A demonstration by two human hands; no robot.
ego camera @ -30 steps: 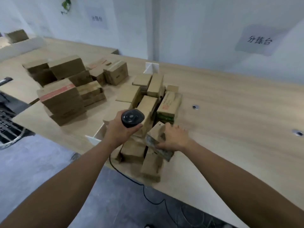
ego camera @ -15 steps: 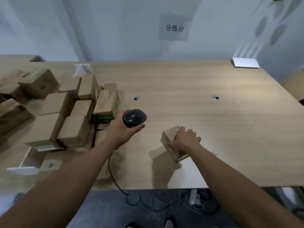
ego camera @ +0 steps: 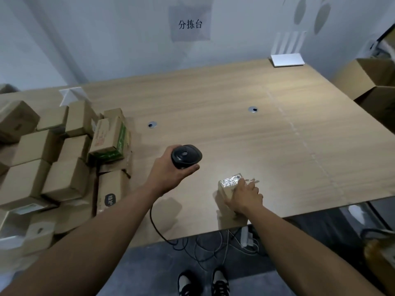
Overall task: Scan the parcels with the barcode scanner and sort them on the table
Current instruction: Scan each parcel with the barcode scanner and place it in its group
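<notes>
1. Cardboard parcel (ego camera: 229, 189) is now off the pile (ego camera: 64, 159) and down near the table's (ego camera: 235, 99) front edge: ready to scan.
2. I've got my right hand (ego camera: 245, 197) gripping it, shiny taped face up.
3. Left hand (ego camera: 171, 169) is wrapped around the scanner (ego camera: 186, 155), just beside it.

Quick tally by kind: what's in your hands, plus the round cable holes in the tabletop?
barcode scanner, in left hand: 1
parcel, held by right hand: 1
cable holes: 2
Total: 4
</notes>
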